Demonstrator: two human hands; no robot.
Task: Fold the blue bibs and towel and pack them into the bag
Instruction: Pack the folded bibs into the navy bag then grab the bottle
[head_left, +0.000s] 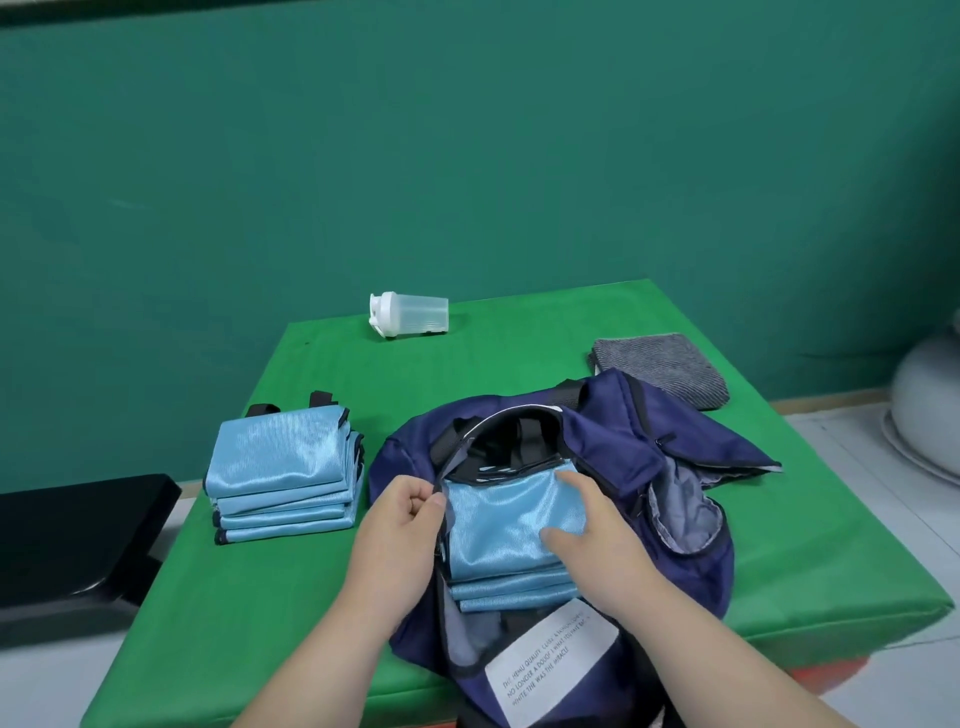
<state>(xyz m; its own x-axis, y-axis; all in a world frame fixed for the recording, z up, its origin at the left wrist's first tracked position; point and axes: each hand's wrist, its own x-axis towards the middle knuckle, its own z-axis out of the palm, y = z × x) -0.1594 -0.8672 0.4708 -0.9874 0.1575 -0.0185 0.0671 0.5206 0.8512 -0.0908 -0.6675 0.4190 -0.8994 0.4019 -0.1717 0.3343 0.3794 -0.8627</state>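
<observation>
A navy bag (649, 447) lies open on the green table (270, 613). Inside its mouth sit folded light-blue bibs (498, 525), stacked a few deep. My left hand (400, 514) pinches the bag's zipper edge at the left of the opening. My right hand (587, 525) lies on the top bib with fingers spread and only slightly bent, its thumb on the fabric. A second stack of several folded blue bibs (283, 467) rests on the table left of the bag. A folded grey towel (660, 366) lies behind the bag at the right.
A clear shaker bottle with a white lid (410, 314) lies on its side at the table's far edge. A black flat object (72, 535) sits off the table's left side. A pale round vessel (930, 395) stands on the floor at the right.
</observation>
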